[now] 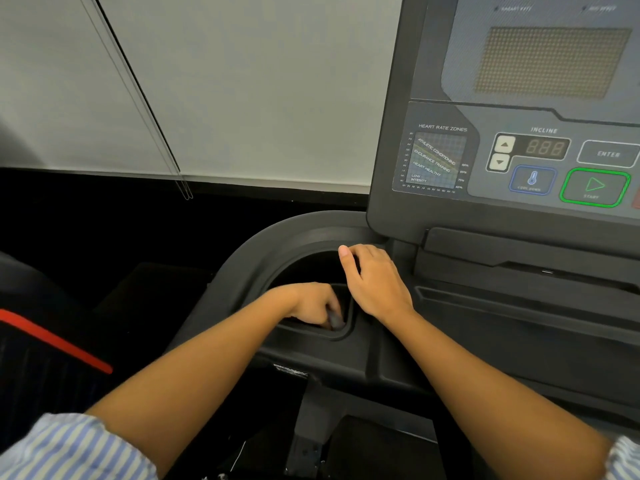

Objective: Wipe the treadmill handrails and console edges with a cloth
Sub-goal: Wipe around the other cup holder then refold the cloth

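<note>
The left hand (311, 303) reaches down into the storage pocket (304, 268) at the left end of the treadmill console (389, 140). Its fingers are curled around a small gray wad at the near right corner of the pocket. The wad is blurred and mostly hidden, but it is probably the cloth (335, 320). The right hand (375, 282) rests on the pocket's right rim, fingers draped loosely over the edge and holding nothing.

The step in hand appears to be wiping the inside and lip of this pocket. To do it well, the right hand should brace on the rim while the left hand spreads the cloth wider under the fingertips, since a bunched wad only touches a small patch. The left hand can then sweep along the near wall, follow the curved surround (249, 258) round the left side to the far side, and finish up the console's dark left edge. Keep the cloth off the START button (594, 187).
</note>
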Available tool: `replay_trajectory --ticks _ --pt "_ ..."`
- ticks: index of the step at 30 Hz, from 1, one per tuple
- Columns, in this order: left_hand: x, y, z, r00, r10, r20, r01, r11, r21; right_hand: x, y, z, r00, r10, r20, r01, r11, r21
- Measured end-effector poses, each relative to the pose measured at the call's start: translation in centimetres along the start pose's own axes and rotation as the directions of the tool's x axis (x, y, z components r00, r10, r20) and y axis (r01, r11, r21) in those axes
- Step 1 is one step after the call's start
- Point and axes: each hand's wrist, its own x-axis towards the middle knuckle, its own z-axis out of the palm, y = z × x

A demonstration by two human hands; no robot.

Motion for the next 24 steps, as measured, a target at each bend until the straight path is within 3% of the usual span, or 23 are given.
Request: replay_trajectory --ticks 5,7,10,13,15,19,24 --pt "0.2 0.6 0.2 1.000 -0.016 0.023 0.016 1.000 -0.014 0.0 0.1 0.0 1.000 -0.007 0.001 0.007 1.000 0.013" --pt "0.1 0.7 -0.2 0.996 -0.041 0.082 0.033 0.995 0.096 0.0 0.1 -0.1 1.000 -0.014 0.004 0.014 1.000 0.012" --pt "0.2 0.2 -0.6 0.975 -0.198 0.101 0.149 0.920 0.363 0.0 0.3 -0.2 1.000 -0.011 0.002 0.011 1.000 0.024" --pt "0.4 -0.7 -0.6 0.957 -0.274 0.094 0.199 0.858 0.473 -0.1 0.3 -0.2 1.000 -0.006 -0.001 0.007 1.000 0.030" --pt "0.4 -0.5 -0.7 0.963 -0.248 0.104 0.175 0.871 0.460 0.0 0.2 -0.1 1.000 -0.002 0.002 0.002 1.000 0.028" --pt "0.2 1.7 -0.8 0.995 -0.063 0.077 0.046 0.977 0.207 0.1 0.1 -0.1 1.000 -0.002 0.000 0.002 1.000 0.020" --pt "0.0 2.1 -0.4 0.995 -0.073 0.065 0.065 0.990 0.124 0.0 0.2 -0.1 1.000 -0.007 -0.001 0.007 1.000 0.019"
